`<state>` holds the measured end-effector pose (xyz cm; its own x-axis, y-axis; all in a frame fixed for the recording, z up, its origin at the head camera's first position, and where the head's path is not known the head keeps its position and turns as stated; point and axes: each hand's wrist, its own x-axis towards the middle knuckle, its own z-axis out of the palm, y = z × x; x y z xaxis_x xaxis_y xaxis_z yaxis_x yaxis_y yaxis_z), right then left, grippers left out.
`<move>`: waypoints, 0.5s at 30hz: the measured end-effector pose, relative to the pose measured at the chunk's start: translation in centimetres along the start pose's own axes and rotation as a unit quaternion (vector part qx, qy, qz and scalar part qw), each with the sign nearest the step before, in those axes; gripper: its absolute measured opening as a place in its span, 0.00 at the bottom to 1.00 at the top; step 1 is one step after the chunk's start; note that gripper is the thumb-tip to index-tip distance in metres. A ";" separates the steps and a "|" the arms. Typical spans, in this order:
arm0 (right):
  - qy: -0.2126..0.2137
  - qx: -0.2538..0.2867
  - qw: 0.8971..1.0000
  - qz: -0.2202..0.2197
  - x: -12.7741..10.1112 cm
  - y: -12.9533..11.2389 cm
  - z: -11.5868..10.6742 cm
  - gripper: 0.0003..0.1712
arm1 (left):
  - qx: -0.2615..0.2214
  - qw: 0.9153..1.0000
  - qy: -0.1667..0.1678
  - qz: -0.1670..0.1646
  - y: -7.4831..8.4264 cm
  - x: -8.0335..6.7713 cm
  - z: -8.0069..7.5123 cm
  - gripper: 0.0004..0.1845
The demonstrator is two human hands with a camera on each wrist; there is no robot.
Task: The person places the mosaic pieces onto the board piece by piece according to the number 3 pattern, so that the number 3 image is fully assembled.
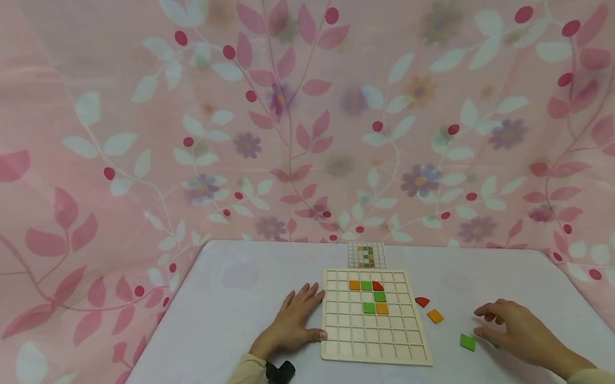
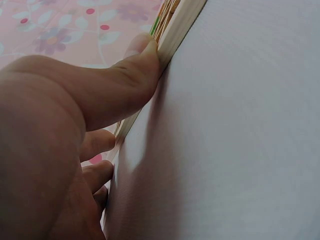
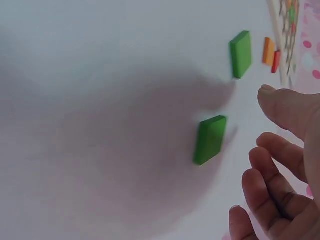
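Note:
A wooden grid board (image 1: 368,345) lies on the table, with several orange, green and red tiles set in its upper cells. My left hand (image 1: 295,320) rests at the board's left edge, its thumb (image 2: 142,65) and fingertips touching the rim. Over the table to the right, my right hand (image 1: 518,329) hovers with loosely bent fingers and holds nothing. Below it lies a green square tile (image 3: 210,140), mostly hidden in the head view. A second green square tile (image 1: 467,342) lies just left of that hand. Closer to the board are an orange square tile (image 1: 435,316) and a red quarter-round tile (image 1: 422,302).
Behind the board lies a small pattern card (image 1: 366,255) with a printed grid of coloured shapes. A white cloth (image 1: 229,294) covers the table. Pink flowered fabric (image 1: 304,128) hangs behind it and at both sides. A black strap device (image 1: 280,372) is on the left wrist.

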<state>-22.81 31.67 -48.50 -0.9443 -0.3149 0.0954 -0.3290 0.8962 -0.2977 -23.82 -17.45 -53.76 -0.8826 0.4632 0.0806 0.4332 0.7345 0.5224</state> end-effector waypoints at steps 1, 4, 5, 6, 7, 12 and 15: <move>-0.003 -0.001 1.000 0.008 -0.2 0.2 0.2 0.20 | 0.001 1.000 0.001 0.001 0.0 0.0 0.0 0.50; -0.013 0.005 1.000 0.023 -0.7 0.7 0.9 0.22 | 0.001 1.000 0.002 0.004 0.0 -0.1 0.0 0.50; -0.015 0.011 1.000 0.024 -0.9 0.8 1.2 0.23 | 0.000 1.000 0.003 0.006 0.0 -0.1 0.0 0.50; -0.017 0.014 0.999 0.028 -1.1 0.8 1.5 0.25 | 0.001 1.000 0.004 0.008 0.0 -0.1 0.1 0.50; -0.022 0.017 0.999 0.035 -1.3 0.8 1.7 0.26 | 0.001 1.000 0.004 0.010 0.0 -0.1 0.1 0.50; -0.022 0.028 0.998 0.055 -2.0 0.2 2.8 0.28 | 0.001 1.000 0.007 0.012 0.0 -0.1 0.0 0.50; -0.003 0.034 0.999 0.041 -2.2 0.0 3.2 0.25 | 0.003 1.000 0.004 0.009 0.0 -0.1 0.0 0.50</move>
<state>-20.74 31.39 -51.72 -0.9679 -0.2434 0.0619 -0.2488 0.8959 -0.3679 -23.77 -17.50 -53.75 -0.8764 0.4718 0.0966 0.4496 0.7297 0.5152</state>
